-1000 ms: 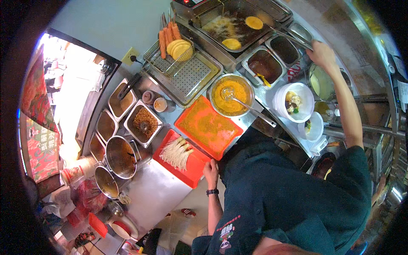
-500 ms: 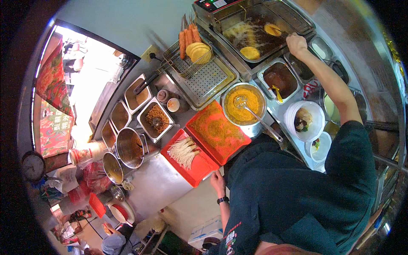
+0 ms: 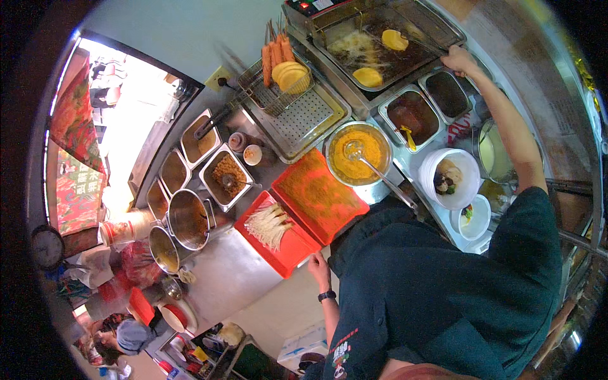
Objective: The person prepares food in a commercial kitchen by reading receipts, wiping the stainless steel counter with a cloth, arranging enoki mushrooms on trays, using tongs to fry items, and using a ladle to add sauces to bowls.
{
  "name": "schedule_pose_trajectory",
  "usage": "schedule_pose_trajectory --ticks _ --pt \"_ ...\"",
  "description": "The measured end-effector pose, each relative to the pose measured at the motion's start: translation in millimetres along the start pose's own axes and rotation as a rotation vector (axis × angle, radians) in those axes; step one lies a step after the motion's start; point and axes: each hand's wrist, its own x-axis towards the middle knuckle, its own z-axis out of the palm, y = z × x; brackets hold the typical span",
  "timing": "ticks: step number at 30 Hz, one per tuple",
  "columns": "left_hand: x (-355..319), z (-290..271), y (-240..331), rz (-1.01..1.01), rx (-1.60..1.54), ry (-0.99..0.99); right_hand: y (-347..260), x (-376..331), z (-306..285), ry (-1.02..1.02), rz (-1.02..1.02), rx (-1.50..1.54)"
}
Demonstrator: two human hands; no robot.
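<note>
My right hand (image 3: 460, 61) is closed round a thin, dark, stick-like utensil at the right edge of the deep fryer (image 3: 358, 47). The utensil slants over the oil; its exact kind is unclear. Two yellow round patties float there: one patty (image 3: 394, 40) nearer my hand, another patty (image 3: 368, 77) by the near rim, with bubbles between. Low in the middle, my left hand (image 3: 320, 271) is curled by the corner of a red tray (image 3: 287, 269) holding pale enoki mushrooms (image 3: 268, 226). Its fingertips are partly hidden, so any hold on the counter edge cannot be made out.
A wire basket (image 3: 269, 104) with skewers and yellow rounds sits on a perforated tray (image 3: 303, 123). Nearby are a crumb-covered red tray (image 3: 320, 196), a steel bowl (image 3: 359, 154) of orange crumbs with a ladle, sauce pans (image 3: 411, 117), white bowls (image 3: 449, 179) and pots (image 3: 190, 220).
My right hand has drawn back up and right, away from the farther patty, which has shifted slightly left. My left hand stays by the tray. The person at lower left has moved.
</note>
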Motion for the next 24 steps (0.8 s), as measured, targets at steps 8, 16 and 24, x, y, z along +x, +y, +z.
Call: schedule_pose_trajectory --ticks 8,16,24 --pt "2 1 21 -0.055 0.051 -0.034 -10 -4 -15 -0.388 -0.172 -0.123" --pt "-8 8 -2 -0.091 -0.066 -0.017 -24 1 -15 -0.627 -0.105 0.119" --pt "-21 18 -4 -0.18 -0.057 -0.045 -6 11 -2 -0.79 -0.02 0.381"
